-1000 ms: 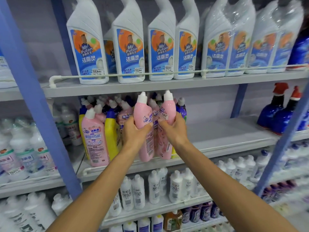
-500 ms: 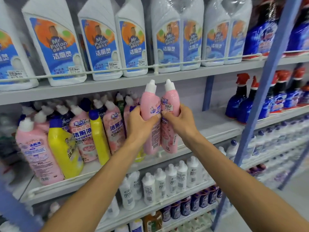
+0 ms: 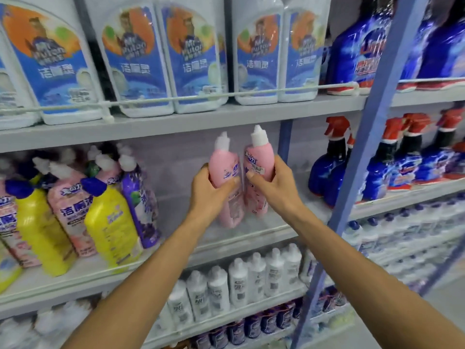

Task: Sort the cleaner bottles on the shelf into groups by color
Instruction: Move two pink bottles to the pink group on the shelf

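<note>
Fingers of the right hand curl round the back of one pink bottle, with the thumb pressed across its front beside a small white price sticker. The sticker's print is too blurred to read. The left hand grips a second pink bottle the same way, its thumb laid over the label.

Both bottles stand nearly upright and side by side, white caps up, just left of the blue upright post and over the bare stretch of the middle shelf. Whether their bases touch the board cannot be told. The right one carries blue lettering near its neck that is blurred.

Farther left of the post stands a crowded group: two yellow bottles with blue caps, a purple bottle and a pale pink labelled bottle, whose label begins 洁厕.

Above, left of the post, large white jugs bear blue and orange labels reading 洁厕灵. The brand line above that is smeared.

Right of the post and just beside it are blue spray bottles with red triggers. Low and left of the post sits a row of small white bottles.
</note>
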Motion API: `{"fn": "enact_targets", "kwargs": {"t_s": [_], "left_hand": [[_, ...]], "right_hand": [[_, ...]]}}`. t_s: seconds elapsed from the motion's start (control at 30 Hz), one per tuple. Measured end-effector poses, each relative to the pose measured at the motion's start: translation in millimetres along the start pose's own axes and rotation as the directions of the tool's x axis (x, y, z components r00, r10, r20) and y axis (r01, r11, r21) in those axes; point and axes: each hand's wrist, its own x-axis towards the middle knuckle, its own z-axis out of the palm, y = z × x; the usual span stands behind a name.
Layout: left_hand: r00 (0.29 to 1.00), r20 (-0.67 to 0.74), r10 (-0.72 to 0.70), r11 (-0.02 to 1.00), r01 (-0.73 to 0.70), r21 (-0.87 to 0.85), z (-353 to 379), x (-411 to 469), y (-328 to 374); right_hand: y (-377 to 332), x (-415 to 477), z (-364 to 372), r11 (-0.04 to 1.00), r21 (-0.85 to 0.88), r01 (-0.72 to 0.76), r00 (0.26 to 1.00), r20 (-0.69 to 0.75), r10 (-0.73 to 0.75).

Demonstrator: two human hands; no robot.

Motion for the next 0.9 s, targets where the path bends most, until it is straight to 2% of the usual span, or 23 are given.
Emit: {"fn": "enact_targets", "kwargs": {"t_s": [0.3, 0.47, 0.67, 0.8, 0.9], "left_hand": [[0.993, -0.093, -0.068, 0.990, 0.078, 0.119, 74.0, 21.5, -41.5], [0.986, -0.135, -0.099, 0.968, 0.126, 0.215, 88.7, 45.2, -54.3], [0.967, -0.243, -0.071, 0.929, 0.153, 0.338, 97.6, 73.2, -62.8], [0.985, -0.151, -0.087, 0.902, 0.143, 0.409, 86.2, 74.9, -63.0], [0.988, 0.050, -0.147, 0.933, 0.121, 0.339, 71.3, 74.2, -65.5]], "right_hand": [[75.3, 43.5, -50.5, 0.992, -0.015, -0.124, 0.990, 0.066, 0.124], [96.7, 70.7, -54.7, 0.992, -0.073, -0.105, 0.981, 0.156, 0.116], [116.7, 90.9, -49.4, 0.992, -0.008, -0.124, 0.980, 0.154, 0.124], [129.0, 99.0, -43.2, 0.991, 0.027, -0.133, 0.981, 0.149, 0.127], [145.8, 93.6, -40.0, 0.993, 0.034, -0.110, 0.989, 0.104, 0.106]]}}
